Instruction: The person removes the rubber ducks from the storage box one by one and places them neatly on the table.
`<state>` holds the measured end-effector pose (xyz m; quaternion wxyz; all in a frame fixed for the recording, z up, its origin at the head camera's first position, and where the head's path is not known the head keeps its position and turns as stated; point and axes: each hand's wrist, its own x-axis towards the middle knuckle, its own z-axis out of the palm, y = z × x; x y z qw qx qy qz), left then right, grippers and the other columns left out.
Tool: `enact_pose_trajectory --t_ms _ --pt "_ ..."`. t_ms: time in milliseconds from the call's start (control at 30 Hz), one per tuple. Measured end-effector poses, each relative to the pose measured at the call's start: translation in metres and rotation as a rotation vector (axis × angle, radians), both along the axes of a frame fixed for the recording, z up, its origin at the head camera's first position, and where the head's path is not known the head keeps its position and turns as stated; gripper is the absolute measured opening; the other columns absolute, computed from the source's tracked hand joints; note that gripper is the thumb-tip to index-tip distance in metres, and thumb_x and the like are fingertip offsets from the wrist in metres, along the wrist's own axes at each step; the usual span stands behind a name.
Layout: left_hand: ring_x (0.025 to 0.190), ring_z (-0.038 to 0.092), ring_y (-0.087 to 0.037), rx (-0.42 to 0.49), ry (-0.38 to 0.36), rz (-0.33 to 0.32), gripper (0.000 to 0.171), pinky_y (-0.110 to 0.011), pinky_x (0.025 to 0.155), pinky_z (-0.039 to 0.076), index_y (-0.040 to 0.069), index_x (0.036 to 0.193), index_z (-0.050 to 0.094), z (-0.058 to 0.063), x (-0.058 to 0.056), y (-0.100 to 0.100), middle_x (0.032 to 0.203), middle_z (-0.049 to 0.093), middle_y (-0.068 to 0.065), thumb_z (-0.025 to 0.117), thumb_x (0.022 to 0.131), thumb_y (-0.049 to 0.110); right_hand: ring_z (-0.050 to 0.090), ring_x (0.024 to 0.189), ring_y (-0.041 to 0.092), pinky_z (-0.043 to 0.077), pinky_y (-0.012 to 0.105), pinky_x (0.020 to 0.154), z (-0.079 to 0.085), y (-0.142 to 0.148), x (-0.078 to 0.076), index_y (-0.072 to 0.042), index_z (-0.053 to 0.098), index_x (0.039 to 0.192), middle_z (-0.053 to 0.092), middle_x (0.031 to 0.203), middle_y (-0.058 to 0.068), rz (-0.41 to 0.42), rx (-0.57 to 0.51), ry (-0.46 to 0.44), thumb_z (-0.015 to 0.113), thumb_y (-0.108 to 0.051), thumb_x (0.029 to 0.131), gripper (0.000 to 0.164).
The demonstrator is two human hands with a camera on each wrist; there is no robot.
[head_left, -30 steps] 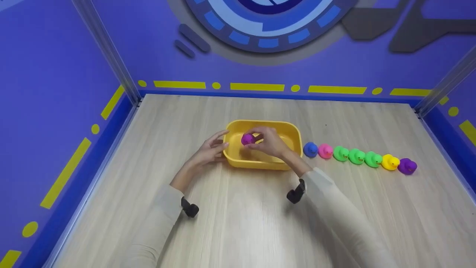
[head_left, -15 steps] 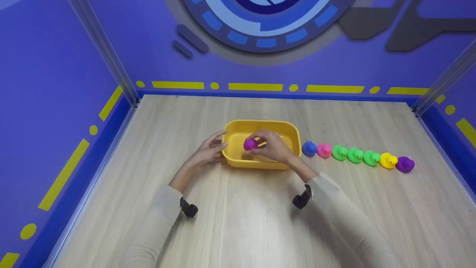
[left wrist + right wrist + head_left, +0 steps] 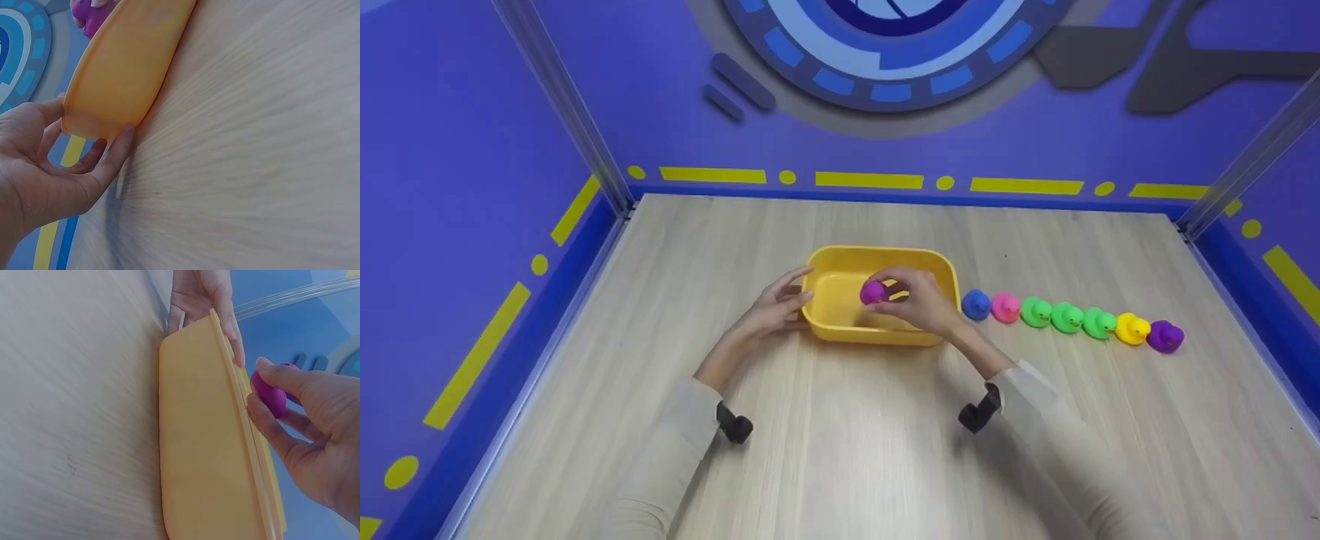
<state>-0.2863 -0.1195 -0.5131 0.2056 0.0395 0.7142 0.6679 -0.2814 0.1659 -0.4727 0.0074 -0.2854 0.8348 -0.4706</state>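
Note:
A yellow plastic tub (image 3: 877, 336) stands on the table. My left hand (image 3: 771, 309) holds its left end, fingers spread at the rim and wall, as the left wrist view also shows. Over the tub's inside, my right hand (image 3: 919, 300) pinches a magenta rubber duck (image 3: 873, 292) between thumb and fingers. In the right wrist view this duck (image 3: 272, 395) is beside the tub's rim, partly covered by the fingertips. The tub's floor shows bare on its left half; my right hand hides part of the rest.
To the tub's right runs a row of rubber ducks: a blue duck (image 3: 976, 304) closest, a pink duck (image 3: 1005, 307), several green ones (image 3: 1066, 317), a yellow duck (image 3: 1132, 328) and a purple duck (image 3: 1165, 336) at the far end. Blue printed walls (image 3: 870, 150) border the wooden table.
My right hand, with the magenta duck, has moved slightly right and toward me over the tub. The left hand keeps its place on the tub; the head view has shifted a little.

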Motion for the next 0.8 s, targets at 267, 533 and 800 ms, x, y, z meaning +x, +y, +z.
enact_pose_trajectory --t_ms 267,533,800 --pt "0.123 0.063 -0.033 0.006 -0.007 0.011 0.056 -0.046 0.102 0.058 0.030 0.156 0.040 -0.001 0.001 0.003 0.149 0.044 -0.016 0.060 0.104 0.025 0.072 0.103 0.032 0.061 0.050 0.093 -0.001 0.014 0.001 -0.002 0.073 0.116 0.075 0.112 0.015 -0.026 0.008 0.016 0.085 -0.009 0.083 0.035" --pt "0.120 0.064 -0.030 0.007 -0.037 0.038 0.054 -0.043 0.100 0.059 0.033 0.155 0.043 0.000 0.000 0.002 0.147 0.044 -0.015 0.061 0.104 0.026 0.071 0.105 0.033 0.060 0.049 0.095 0.000 0.022 0.005 -0.003 0.072 0.119 0.074 0.115 0.015 -0.081 0.017 -0.019 0.084 -0.012 0.085 0.037" --pt "0.123 0.062 -0.031 0.008 -0.030 0.036 0.054 -0.044 0.101 0.059 0.031 0.155 0.042 0.001 0.001 0.001 0.148 0.044 -0.015 0.060 0.105 0.024 0.070 0.105 0.033 0.060 0.050 0.096 0.002 0.030 0.008 -0.001 0.071 0.119 0.073 0.116 0.018 -0.114 -0.011 -0.045 0.082 -0.010 0.086 0.036"
